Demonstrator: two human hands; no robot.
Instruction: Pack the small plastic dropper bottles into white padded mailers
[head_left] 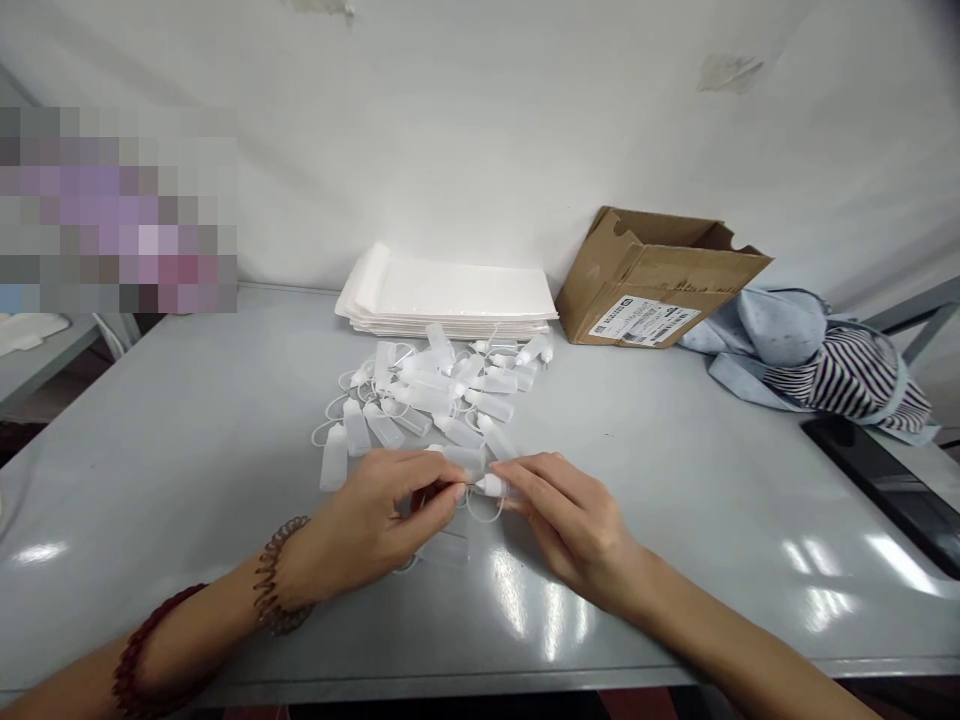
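Grey bench (675,520) carries a heap of small plastic bottles (424,395), and many still lie loose. Left hand (367,520) and right hand (574,530) pinch a small white cap (489,486) between bent fingers (521,480).

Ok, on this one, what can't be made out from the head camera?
Head view:
Plastic dropper bottle between the left hand and right hand: fingers hide most of it.
Pixelated patch at far left: blurred, contents unreadable.
Cardboard box: its own walls hide the inside.
Dark flat slab at right: cut off by the picture's edge.
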